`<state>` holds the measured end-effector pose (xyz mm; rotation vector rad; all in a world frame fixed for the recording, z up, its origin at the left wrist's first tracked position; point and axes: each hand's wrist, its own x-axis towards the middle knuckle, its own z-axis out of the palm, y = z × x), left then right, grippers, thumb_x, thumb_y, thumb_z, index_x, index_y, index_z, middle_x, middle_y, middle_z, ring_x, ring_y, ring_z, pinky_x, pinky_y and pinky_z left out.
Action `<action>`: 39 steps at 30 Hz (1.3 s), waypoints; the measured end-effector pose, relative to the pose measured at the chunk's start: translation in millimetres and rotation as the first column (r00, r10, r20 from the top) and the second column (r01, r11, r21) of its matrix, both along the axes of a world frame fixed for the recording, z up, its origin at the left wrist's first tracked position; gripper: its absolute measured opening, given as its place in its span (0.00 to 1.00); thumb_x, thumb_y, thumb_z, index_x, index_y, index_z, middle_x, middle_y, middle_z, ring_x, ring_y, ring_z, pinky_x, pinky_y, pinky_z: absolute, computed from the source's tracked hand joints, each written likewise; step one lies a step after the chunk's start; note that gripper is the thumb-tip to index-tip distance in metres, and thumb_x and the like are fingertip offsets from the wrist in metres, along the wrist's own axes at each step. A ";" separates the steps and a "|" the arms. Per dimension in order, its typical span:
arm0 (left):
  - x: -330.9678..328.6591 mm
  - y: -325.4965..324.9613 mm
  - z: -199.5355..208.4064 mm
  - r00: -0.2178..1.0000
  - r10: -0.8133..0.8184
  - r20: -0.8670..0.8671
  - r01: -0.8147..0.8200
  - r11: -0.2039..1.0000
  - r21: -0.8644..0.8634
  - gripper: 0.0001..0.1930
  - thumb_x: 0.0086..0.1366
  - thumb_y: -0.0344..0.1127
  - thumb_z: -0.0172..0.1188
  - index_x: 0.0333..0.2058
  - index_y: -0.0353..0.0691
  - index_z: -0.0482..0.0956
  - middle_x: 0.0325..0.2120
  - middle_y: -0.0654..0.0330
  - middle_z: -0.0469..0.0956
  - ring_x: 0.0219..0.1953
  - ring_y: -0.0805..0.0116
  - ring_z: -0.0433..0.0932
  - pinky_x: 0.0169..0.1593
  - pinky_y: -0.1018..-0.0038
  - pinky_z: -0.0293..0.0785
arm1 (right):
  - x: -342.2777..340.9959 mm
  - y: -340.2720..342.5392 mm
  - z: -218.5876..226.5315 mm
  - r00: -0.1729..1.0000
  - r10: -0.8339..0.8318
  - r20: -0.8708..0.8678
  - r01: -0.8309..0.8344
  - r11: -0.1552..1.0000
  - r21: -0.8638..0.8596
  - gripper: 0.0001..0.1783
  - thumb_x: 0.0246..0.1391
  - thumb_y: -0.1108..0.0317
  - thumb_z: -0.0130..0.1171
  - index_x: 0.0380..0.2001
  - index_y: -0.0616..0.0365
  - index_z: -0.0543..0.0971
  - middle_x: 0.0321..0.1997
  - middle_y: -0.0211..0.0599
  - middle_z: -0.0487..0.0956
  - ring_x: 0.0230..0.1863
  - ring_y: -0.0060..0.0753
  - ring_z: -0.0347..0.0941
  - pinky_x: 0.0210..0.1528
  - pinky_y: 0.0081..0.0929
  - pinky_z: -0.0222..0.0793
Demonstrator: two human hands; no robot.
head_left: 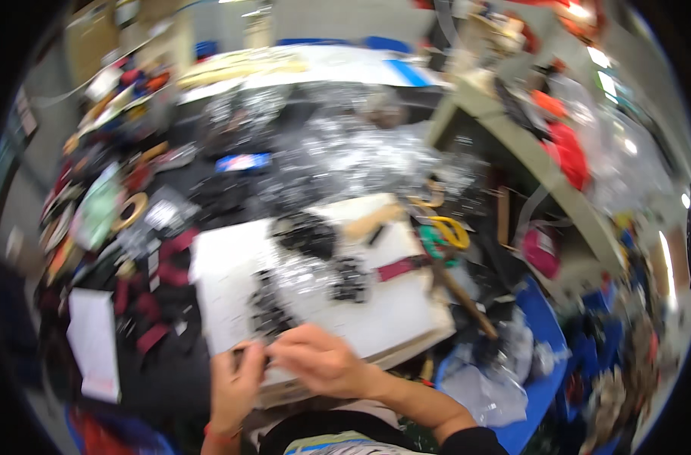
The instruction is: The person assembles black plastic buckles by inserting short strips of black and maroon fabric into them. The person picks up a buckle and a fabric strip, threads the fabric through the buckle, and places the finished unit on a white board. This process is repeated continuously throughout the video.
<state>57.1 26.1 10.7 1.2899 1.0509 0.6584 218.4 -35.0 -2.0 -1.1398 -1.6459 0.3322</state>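
Over the near edge of a white board [228, 284], my left hand [235, 385] and my right hand [323, 362] meet with their fingertips almost touching. Both are closed in a pinch. A small dark piece shows at the left hand's fingers; blur hides its kind. What the right fingers hold, if anything, is hidden. Just beyond the hands lies a heap of small black pieces [268, 307]. Another black cluster [348, 280] sits farther right, beside a clear plastic bag [304, 274]. Behind them is a dark bundle [306, 233]. A dark red strip [397, 269] lies at the right.
Yellow-handled scissors [453, 231] and a wooden-handled tool [467, 302] lie right of the board. Crumpled clear bags [361, 144] spread behind it. Dark red scraps [152, 337] and a white paper [94, 345] are at the left. A blue bin [539, 326] holds plastic at the right.
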 end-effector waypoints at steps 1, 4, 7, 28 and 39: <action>-2.6 1.0 -0.4 0.999 -0.046 0.001 0.046 0.999 0.017 0.11 0.66 0.34 0.53 0.29 0.32 0.77 0.19 0.65 0.74 0.21 0.81 0.70 0.24 0.81 0.65 | -5.6 2.1 -0.1 0.999 -0.045 -0.026 0.045 0.999 -0.014 0.14 0.44 0.76 0.65 0.37 0.62 0.78 0.36 0.43 0.75 0.35 0.40 0.74 0.37 0.31 0.72; 9.9 -10.7 6.8 0.953 0.091 0.288 -0.130 0.984 0.119 0.10 0.68 0.31 0.49 0.39 0.30 0.75 0.28 0.60 0.78 0.31 0.78 0.75 0.37 0.80 0.71 | -38.2 2.5 5.9 0.976 -0.211 -0.045 0.210 0.977 -0.021 0.16 0.41 0.77 0.67 0.37 0.61 0.78 0.36 0.41 0.75 0.33 0.38 0.73 0.35 0.30 0.71; 8.7 -3.9 -6.3 0.917 0.053 0.394 -0.067 0.997 0.023 0.12 0.69 0.30 0.46 0.44 0.30 0.73 0.30 0.60 0.78 0.32 0.77 0.75 0.37 0.79 0.72 | -45.4 0.5 12.7 0.953 -0.293 0.077 0.294 0.956 -0.010 0.17 0.41 0.78 0.67 0.38 0.60 0.78 0.36 0.40 0.75 0.32 0.38 0.72 0.33 0.31 0.69; -59.0 0.4 -14.0 0.974 -0.178 0.143 0.202 0.964 -0.175 0.11 0.62 0.33 0.44 0.30 0.31 0.72 0.17 0.60 0.68 0.20 0.75 0.66 0.26 0.73 0.65 | -23.0 11.9 18.3 0.901 0.269 0.339 -0.191 0.950 -0.246 0.22 0.37 0.72 0.71 0.39 0.62 0.78 0.34 0.39 0.75 0.30 0.38 0.73 0.32 0.29 0.70; -64.4 -3.3 -4.6 0.971 -0.238 -0.030 0.240 0.968 0.076 0.11 0.61 0.31 0.43 0.32 0.31 0.73 0.17 0.46 0.69 0.18 0.52 0.71 0.26 0.64 0.66 | -23.6 4.4 4.6 0.933 0.271 0.238 -0.230 0.955 -0.187 0.21 0.39 0.75 0.69 0.40 0.64 0.77 0.36 0.42 0.77 0.30 0.38 0.75 0.31 0.27 0.72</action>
